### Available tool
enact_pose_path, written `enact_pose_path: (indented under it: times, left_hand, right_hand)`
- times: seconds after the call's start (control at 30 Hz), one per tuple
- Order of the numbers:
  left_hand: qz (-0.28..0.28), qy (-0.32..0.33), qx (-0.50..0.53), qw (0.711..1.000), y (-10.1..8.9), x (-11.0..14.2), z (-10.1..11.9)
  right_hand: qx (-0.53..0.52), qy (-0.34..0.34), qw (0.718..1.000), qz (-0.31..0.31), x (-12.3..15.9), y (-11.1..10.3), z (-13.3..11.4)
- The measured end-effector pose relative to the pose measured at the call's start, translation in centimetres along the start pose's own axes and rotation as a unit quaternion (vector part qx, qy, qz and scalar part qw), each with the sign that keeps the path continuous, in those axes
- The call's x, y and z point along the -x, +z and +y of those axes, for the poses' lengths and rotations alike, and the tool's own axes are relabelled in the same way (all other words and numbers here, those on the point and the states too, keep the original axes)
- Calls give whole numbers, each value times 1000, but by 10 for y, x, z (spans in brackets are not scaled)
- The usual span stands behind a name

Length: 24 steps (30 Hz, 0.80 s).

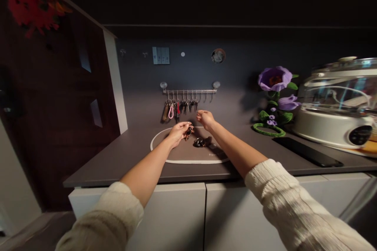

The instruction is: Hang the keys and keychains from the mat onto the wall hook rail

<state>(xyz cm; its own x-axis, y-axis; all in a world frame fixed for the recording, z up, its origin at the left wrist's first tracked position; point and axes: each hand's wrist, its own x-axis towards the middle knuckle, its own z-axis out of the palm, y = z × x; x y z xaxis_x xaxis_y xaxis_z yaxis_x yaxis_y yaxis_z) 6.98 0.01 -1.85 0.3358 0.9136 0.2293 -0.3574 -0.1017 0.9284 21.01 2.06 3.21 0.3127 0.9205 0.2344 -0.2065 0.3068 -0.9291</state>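
Note:
My left hand (177,133) is closed around a small bunch of keys (189,131), just above an oval mat (159,157) on the counter. My right hand (205,118) is raised a little higher, its fingers pinched together. Whatever they hold, if anything, is too small to make out. Just above it runs a clear hook rail (190,91) on the wall. Several keys (184,104) hang from its left and middle hooks, along with a brown fob (165,112), a pink loop (171,111) and a red tag (178,108). More keys (199,142) lie on the mat between my arms.
To the right stand purple felt flowers (275,79) with a green ring base. A black phone-like slab (308,151) lies near the counter's front edge. Beyond it is a white appliance (326,123) with a clear top. A dark door (53,117) borders the left side.

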Motion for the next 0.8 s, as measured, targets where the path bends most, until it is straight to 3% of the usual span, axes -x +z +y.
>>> enact_pose_path:
  times: [0.13, 0.43, 0.57, 0.8]
  left_hand:
    - [9, 7, 6, 1000, 1, 2, 1]
    - [20, 26, 39, 999, -2, -2, 2]
    - [37, 24, 50, 998, -2, -1, 4]
    - [43, 31, 79, 996, -2, -1, 7]
  right_hand:
    - [31, 31, 998, -41, 22, -5, 4]
    - [119, -16, 981, -153, 48, -9, 12]
    - [121, -45, 981, -146, 50, -5, 11]
    - [82, -24, 979, -185, 60, -1, 3]
